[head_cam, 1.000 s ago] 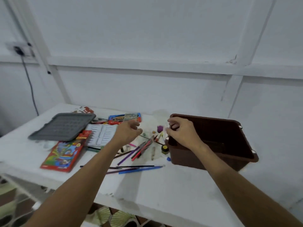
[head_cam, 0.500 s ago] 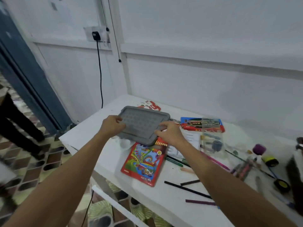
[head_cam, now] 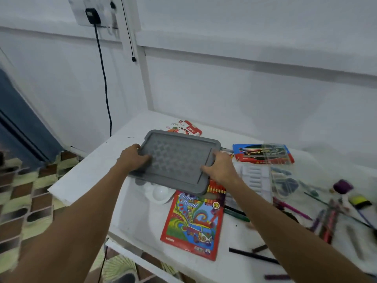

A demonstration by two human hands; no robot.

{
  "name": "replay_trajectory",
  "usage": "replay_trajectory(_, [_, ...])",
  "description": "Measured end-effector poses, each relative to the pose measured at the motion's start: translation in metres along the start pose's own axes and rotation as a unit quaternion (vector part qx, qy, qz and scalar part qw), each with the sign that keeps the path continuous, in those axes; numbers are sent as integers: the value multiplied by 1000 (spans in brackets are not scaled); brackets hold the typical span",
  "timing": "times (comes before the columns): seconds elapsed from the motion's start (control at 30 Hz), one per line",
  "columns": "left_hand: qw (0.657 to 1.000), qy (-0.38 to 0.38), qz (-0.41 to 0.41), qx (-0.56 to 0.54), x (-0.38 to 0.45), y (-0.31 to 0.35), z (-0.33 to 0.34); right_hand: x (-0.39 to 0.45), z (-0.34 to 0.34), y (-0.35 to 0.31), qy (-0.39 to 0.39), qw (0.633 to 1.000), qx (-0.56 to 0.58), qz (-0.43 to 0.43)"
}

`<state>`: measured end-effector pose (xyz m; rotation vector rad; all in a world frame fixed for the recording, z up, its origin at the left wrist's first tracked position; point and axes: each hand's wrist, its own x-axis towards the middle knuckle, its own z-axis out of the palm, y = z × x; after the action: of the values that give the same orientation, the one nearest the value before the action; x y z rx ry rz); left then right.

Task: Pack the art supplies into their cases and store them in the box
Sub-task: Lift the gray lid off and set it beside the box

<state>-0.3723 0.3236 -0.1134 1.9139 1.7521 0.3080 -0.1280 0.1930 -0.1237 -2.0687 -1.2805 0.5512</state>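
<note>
Two hands hold a grey lid (head_cam: 177, 160) at the table's left end, above the white tabletop (head_cam: 134, 213). The left hand (head_cam: 133, 159) grips its nine o'clock edge, thumb curled onto the patterned top; the right hand (head_cam: 221, 167) grips the three o'clock edge the same way, fingers wrapped round the rim. The lid tilts a little, its near corner over a colour pencil box (head_cam: 195, 223) that lies flat at six o'clock. Just under the lid's near left side sits a white paint palette (head_cam: 158, 193). At twelve o'clock, partly hidden behind the lid, is an oil pastel box (head_cam: 187, 128). At two o'clock lies a brush pack (head_cam: 263, 154) in red and blue, and at three o'clock a white pastel tray (head_cam: 255, 176). Loose pencils and pens (head_cam: 326, 217) are scattered further out at four o'clock, blurred. A wall socket (head_cam: 91, 14) with a black cable is at eleven o'clock.
</note>
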Motion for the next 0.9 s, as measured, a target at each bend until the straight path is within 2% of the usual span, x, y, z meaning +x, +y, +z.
replay_trajectory(0.1, [999, 1, -23, -25, 11, -5, 3, 0, 2, -1, 7, 1000, 27, 11])
replay_trajectory(0.2, [993, 51, -49, -91, 11, -12, -8, -2, 0, -6, 16, 998, 59, 0])
replay_trajectory(0.37, [983, 93, 13, -157, -23, 29, -39, -25, -50, -1, 63, 992, 107, -32])
replay_trajectory(0.47, [980, 76, 54, -176, -59, 63, -45, -55, -101, 16, 90, 984, 145, -48])
replay_trajectory(0.6, [967, 36, 126, -218, -121, 128, -29, -112, -185, 56, 160, 977, 122, -66])
replay_trajectory(0.77, [945, -15, 216, -245, -204, 230, 18, -196, -292, 119, 238, 966, 94, -44])
replay_trajectory(0.9, [930, -75, 263, -245, -284, 285, 73, -284, -353, 179, 273, 960, 62, -12])
